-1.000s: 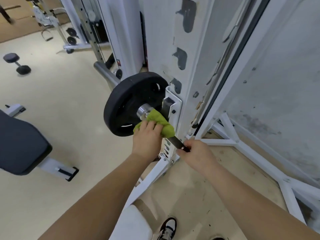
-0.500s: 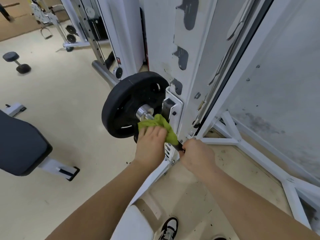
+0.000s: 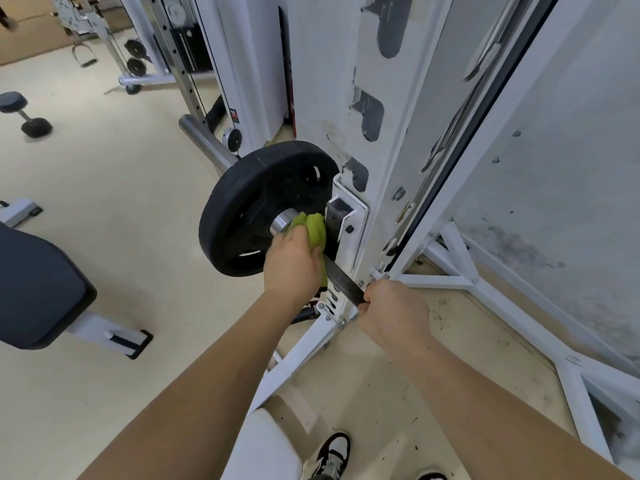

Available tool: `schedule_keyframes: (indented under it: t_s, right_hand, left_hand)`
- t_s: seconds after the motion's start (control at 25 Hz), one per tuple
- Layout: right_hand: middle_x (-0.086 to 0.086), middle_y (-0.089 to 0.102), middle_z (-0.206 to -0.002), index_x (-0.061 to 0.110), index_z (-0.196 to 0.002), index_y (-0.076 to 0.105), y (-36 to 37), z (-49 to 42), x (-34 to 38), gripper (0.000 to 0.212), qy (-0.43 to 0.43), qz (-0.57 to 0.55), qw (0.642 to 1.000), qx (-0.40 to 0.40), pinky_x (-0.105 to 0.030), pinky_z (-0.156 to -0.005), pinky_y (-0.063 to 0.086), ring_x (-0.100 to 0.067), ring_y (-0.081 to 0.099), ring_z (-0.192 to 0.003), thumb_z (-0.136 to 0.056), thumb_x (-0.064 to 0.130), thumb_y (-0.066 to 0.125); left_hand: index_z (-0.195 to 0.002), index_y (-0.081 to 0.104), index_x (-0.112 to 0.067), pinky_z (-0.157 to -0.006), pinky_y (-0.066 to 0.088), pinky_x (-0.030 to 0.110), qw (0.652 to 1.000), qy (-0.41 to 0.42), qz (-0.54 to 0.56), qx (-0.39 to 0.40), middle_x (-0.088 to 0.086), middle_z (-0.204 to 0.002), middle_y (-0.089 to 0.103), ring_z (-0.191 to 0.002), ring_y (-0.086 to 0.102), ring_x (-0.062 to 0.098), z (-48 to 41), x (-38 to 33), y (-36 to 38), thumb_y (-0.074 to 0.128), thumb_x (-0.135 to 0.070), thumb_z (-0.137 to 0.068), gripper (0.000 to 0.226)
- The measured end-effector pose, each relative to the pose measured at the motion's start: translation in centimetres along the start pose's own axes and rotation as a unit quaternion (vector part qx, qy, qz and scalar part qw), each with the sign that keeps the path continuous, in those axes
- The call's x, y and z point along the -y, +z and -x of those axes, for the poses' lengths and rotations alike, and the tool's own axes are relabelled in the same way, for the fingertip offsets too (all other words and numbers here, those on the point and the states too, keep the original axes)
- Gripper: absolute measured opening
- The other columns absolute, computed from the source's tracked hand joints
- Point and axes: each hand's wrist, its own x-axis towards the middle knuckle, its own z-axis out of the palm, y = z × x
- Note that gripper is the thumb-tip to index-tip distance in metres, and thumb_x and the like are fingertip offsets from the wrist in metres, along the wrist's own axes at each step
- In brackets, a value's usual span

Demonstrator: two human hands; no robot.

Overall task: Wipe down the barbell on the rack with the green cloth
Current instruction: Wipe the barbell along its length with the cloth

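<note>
The barbell [image 3: 343,276] lies on a hook of the white rack [image 3: 349,216], its dark knurled shaft running toward me. A black weight plate [image 3: 242,216] sits on its sleeve, and the bare sleeve end [image 3: 199,136] sticks out beyond the plate. My left hand [image 3: 292,265] grips the green cloth [image 3: 316,230] around the bar, between the steel collar [image 3: 281,220] and the hook. My right hand [image 3: 391,313] is wrapped round the shaft a little nearer to me.
A dark padded bench [image 3: 38,289] stands at the left on the beige floor. A dumbbell [image 3: 24,112] lies far left. A cable machine [image 3: 166,39] with small plates stands behind. White rack feet [image 3: 446,278] spread over the floor at right. My shoe [image 3: 332,452] shows below.
My left hand has slid the cloth up the bar toward the collar and plate, baring a stretch of dark shaft between my hands. My right hand keeps its hold.
</note>
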Motion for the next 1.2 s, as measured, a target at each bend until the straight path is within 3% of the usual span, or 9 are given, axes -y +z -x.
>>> schedule_keyframes:
  t_s: [0.2,0.24,0.36,0.44,0.6,0.76,0.96,1.12,1.2]
  right_hand:
    - [0.003,0.046,-0.058,0.018,-0.068,0.053,0.1,-0.1,-0.4,0.02,0.011,-0.015,1.0,-0.002,-0.025,-0.049,0.033,-0.024,0.051,-0.06,-0.086,0.025,0.059]
    - [0.002,0.046,-0.058,0.017,-0.069,0.054,0.0,-0.1,-0.4,0.02,0.015,-0.013,1.0,-0.003,-0.025,-0.05,0.034,-0.024,0.05,-0.061,-0.087,0.026,0.058]
    - [0.002,0.048,-0.059,0.018,-0.071,0.057,0.1,0.3,-0.4,0.022,0.018,-0.027,0.999,-0.006,-0.025,-0.05,0.035,-0.022,0.051,-0.062,-0.091,0.028,0.056]
    - [0.003,0.052,-0.062,0.018,-0.077,0.063,0.2,0.3,-0.4,0.021,0.02,-0.028,0.999,-0.005,-0.025,-0.051,0.035,-0.022,0.055,-0.064,-0.093,0.029,0.056]
    - [0.001,0.051,-0.06,0.016,-0.071,0.061,0.2,0.1,-0.3,0.019,0.028,-0.032,0.999,-0.008,-0.024,-0.049,0.033,-0.024,0.054,-0.062,-0.087,0.026,0.059]
    - [0.0,0.046,-0.053,0.014,-0.059,0.052,0.1,-0.1,-0.5,0.027,0.053,-0.078,0.996,-0.006,-0.023,-0.049,0.033,-0.025,0.049,-0.056,-0.08,0.025,0.064]
    - [0.0,0.056,-0.059,0.014,-0.068,0.061,0.0,0.4,-0.7,0.02,0.055,-0.074,0.996,-0.018,-0.024,-0.049,0.034,-0.022,0.051,-0.058,-0.083,0.027,0.063]
    - [0.001,0.062,-0.065,0.019,-0.078,0.069,0.2,0.7,-0.2,0.013,0.057,-0.077,0.995,-0.026,-0.024,-0.05,0.034,-0.024,0.057,-0.065,-0.086,0.027,0.062]
    - [0.001,0.063,-0.067,0.02,-0.077,0.069,0.0,0.7,-0.2,0.01,0.055,-0.074,0.995,-0.02,-0.024,-0.049,0.033,-0.025,0.06,-0.067,-0.083,0.023,0.062]
  left_hand:
    - [-0.098,0.062,-0.017,-0.081,0.041,0.04,0.974,0.218,-0.054,0.02,0.0,-0.097,0.064,-0.095,0.06,0.029,2.7,2.8,-0.6,0.068,-0.025,-0.084,0.018]
    - [-0.102,0.061,-0.016,-0.082,0.044,0.041,0.981,0.187,-0.049,0.027,0.002,-0.101,0.063,-0.097,0.059,0.029,2.0,3.0,-0.5,0.067,-0.026,-0.086,0.02]
    - [-0.109,0.056,-0.005,-0.08,0.05,0.046,0.988,-0.126,0.089,-0.024,0.016,-0.109,0.059,-0.103,0.057,0.034,-1.1,1.1,0.3,0.061,-0.022,-0.095,0.023]
    - [-0.111,0.056,-0.003,-0.081,0.049,0.047,0.981,-0.174,0.085,-0.033,0.018,-0.113,0.059,-0.103,0.056,0.037,-1.8,-0.6,1.0,0.059,-0.018,-0.097,0.021]
    - [-0.089,0.058,-0.008,-0.077,0.047,0.045,0.997,0.061,0.003,-0.046,0.013,-0.091,0.062,-0.083,0.057,0.036,3.0,0.4,1.1,0.067,-0.006,-0.083,0.011]
    - [-0.091,0.067,-0.013,-0.093,0.048,0.043,0.96,0.279,-0.029,0.007,0.003,-0.093,0.069,-0.091,0.061,0.029,5.2,2.3,0.0,0.067,-0.004,-0.074,0.02]
    - [-0.101,0.062,-0.007,-0.082,0.049,0.045,1.0,-0.015,0.016,-0.017,0.015,-0.108,0.064,-0.099,0.058,0.038,1.3,0.1,0.9,0.064,-0.007,-0.085,0.017]
    - [-0.107,0.067,-0.009,-0.103,0.045,0.048,0.985,0.155,-0.078,-0.001,0.013,-0.123,0.067,-0.113,0.061,0.036,5.8,-0.2,1.8,0.061,-0.006,-0.071,0.036]
    - [-0.106,0.067,-0.009,-0.1,0.047,0.045,0.973,0.226,-0.039,0.005,0.01,-0.112,0.07,-0.105,0.063,0.033,7.7,-0.2,0.9,0.053,-0.007,-0.073,0.036]
